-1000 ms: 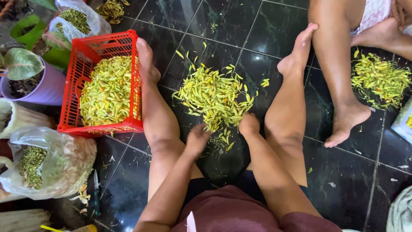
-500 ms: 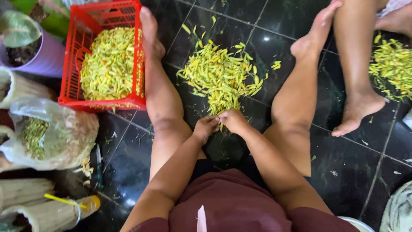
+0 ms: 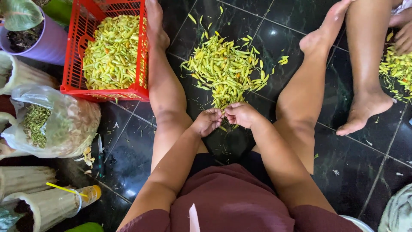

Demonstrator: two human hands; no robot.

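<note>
While I sit on the dark tiles with legs spread, both hands meet at frame centre, just below the heap.
left hand: my left hand (image 3: 207,121) is curled, fingertips pinched on a small chilli; most of it is hidden, so I cannot tell which end I hold.
right hand: my right hand (image 3: 241,114) is curled too, pinching the same chilli from the other side, knuckles touching the left.
chilli pile: the chilli pile (image 3: 225,68) lies on the floor between my legs, upper centre, its near edge touching my fingers.
red crate: the red crate (image 3: 75,64) sits upper left, beside my left leg, holding more yellow-green chillies.
plastic bag: the plastic bag (image 3: 64,124) at left, below the crate, seems to hold green stems.
other person: bare legs at upper right, with a second chilli heap (image 3: 397,71) well apart from mine.
doing it well: I judge a short nail pinch at the stalk and a clean twist work best, without crushing the pod.
</note>
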